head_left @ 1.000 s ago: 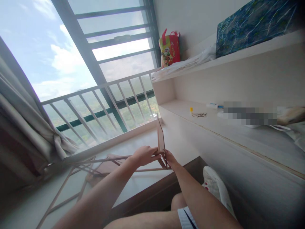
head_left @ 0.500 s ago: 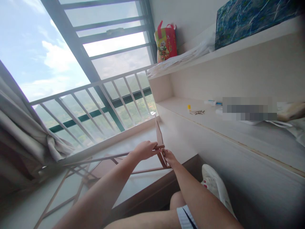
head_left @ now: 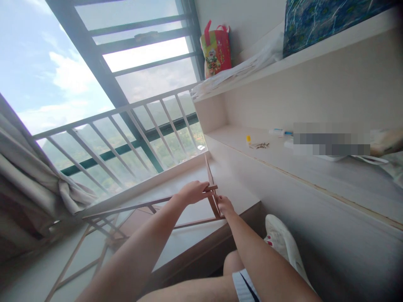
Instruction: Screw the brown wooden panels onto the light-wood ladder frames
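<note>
A brown wooden frame (head_left: 189,225) of slim rails and crosspieces lies over the pale surface below the window. My left hand (head_left: 194,192) is closed around the end of its upper rail, near the corner. Just right of it, my right hand (head_left: 225,205) is closed on a short wooden crosspiece (head_left: 214,206) at the same end of the frame. A narrow wooden panel (head_left: 208,170) stands up from that corner, beyond both hands. The fingertips and the joint between them are partly hidden.
A white shelf unit (head_left: 299,180) runs along the right, with small brown pieces (head_left: 262,145) and a yellow cap (head_left: 248,139) on it. A red bag (head_left: 217,50) stands on its top shelf. Railings (head_left: 126,126) and a grey curtain (head_left: 37,167) border the left. A white shoe (head_left: 283,243) is below.
The view has shifted slightly. Both hands keep hold of the frame's end, and my right hand's fingers look more curled around the crosspiece.
</note>
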